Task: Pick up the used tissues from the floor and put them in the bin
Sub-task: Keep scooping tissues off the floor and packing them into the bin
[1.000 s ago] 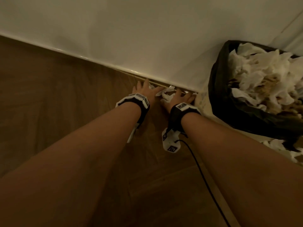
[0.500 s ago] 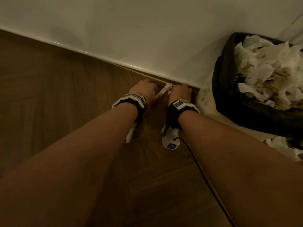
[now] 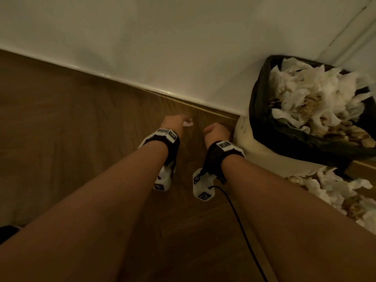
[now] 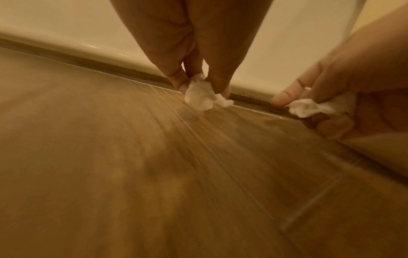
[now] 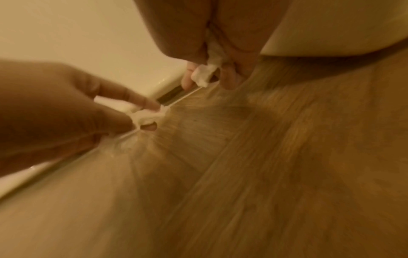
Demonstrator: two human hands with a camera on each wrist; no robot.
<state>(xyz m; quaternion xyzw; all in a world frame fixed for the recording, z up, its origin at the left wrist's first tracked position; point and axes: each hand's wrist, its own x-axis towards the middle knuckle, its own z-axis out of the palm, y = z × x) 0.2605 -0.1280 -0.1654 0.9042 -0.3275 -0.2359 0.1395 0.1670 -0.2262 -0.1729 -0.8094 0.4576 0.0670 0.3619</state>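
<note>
My left hand [image 3: 173, 124] pinches a small tissue scrap [image 4: 199, 96] at the fingertips; my right hand [image 3: 216, 132] is curled around another tissue wad [image 5: 204, 72], both above the wooden floor [image 3: 81, 139] near the skirting board [image 3: 122, 82]. The bin [image 3: 264, 123], black-lined and heaped with tissues, stands to my right, just beside my right hand, so that hand should go first. The heap may shed. More loose tissues [image 3: 335, 190] lie on the floor below the bin.
</note>
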